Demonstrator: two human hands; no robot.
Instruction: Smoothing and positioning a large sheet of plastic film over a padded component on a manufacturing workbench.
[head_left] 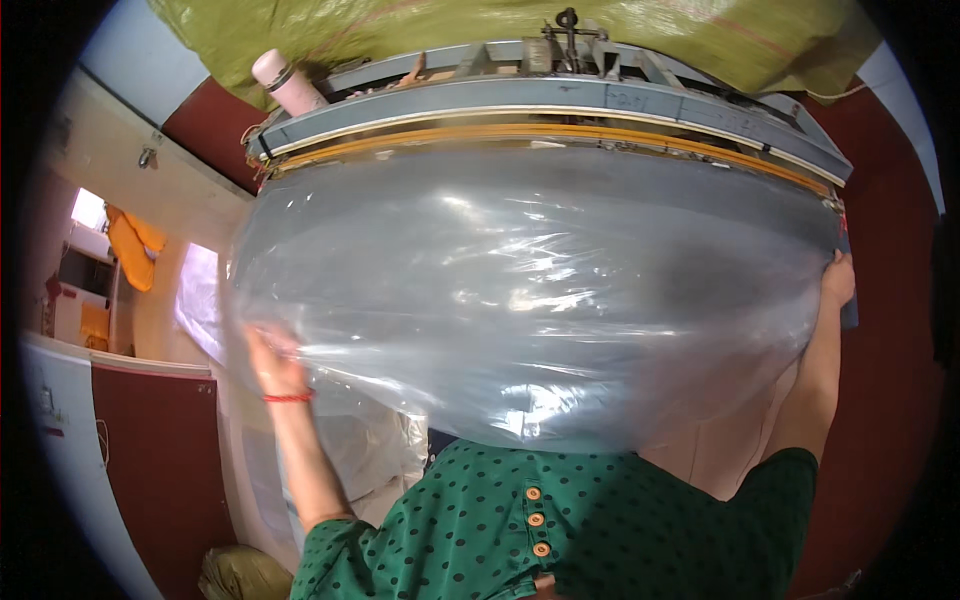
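A wide, clear plastic sheet [470,260] spreads across the grey bed of a long blue-grey metal machine, probably a bag sealer, and its near edge hangs close to my body. My left hand [275,360], a red band at its wrist, grips the sheet's left edge; creases run out from it, and its fingers are slightly blurred. At the right edge, my right hand [840,278] is closed on the plastic next to the machine's end. Beyond the sheet lies the machine's blue-grey frame [540,93] with a yellow-orange strip [500,131] along it.
A pink bottle [285,82] leans at the frame's far left. Behind the machine lies a large yellow-green woven sack [680,30]. A doorway with an open door [150,180] is at the left. More clear plastic [355,450] hangs below my left arm, and a sack [245,573] sits at lower left.
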